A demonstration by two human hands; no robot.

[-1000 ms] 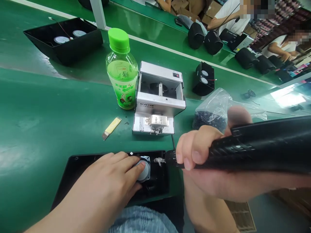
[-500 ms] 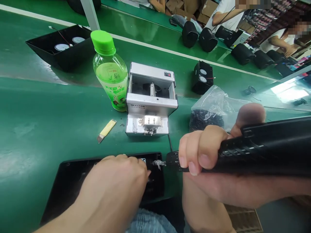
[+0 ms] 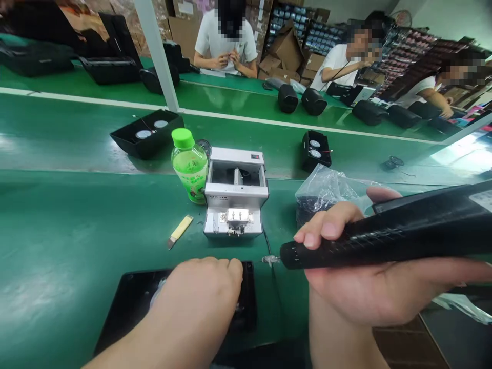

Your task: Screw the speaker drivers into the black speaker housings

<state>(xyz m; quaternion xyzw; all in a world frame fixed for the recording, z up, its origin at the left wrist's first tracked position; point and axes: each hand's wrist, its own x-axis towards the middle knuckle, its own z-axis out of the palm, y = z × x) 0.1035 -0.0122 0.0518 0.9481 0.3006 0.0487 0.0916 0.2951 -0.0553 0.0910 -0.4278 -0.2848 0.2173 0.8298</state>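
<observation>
The driver (image 3: 407, 225) has moved to right of the panel (image 3: 128, 302) in the head view. The right hand (image 3: 369, 292) wraps around it; the left hand (image 3: 203, 297) is over the panel, fingers hidden; I cannot tell its grip.

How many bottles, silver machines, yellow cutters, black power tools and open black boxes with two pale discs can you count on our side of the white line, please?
Green-capped bottle: 1
Silver machine: 1
Yellow cutter: 1
Black power tool, held in the right hand: 1
Open black boxes: 2
Total: 6
</observation>
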